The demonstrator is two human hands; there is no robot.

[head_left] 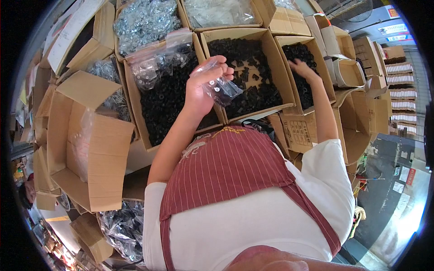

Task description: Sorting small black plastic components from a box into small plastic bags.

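My left hand (203, 86) is closed round a small clear plastic bag (224, 91) with dark parts and a few pale round bits inside. It hangs above the border between two cardboard boxes of black parts. My right hand (304, 70) reaches into the narrower box on the right, its fingers among the small black parts (298, 53); whether they grip one is hidden. Black pieces (242, 47) lie in the middle box, whose cardboard bottom shows in places. Black ring-like parts (162, 110) fill the box to the left.
A clear bag of small parts (156, 67) lies over the left box. Behind stand boxes holding bagged metal-looking pieces (147, 22) and clear plastic bags (219, 12). An open carton (106, 160) is at the left, with a dark-filled plastic bag (124, 230) below it. Stacked cartons (402, 95) stand far right.
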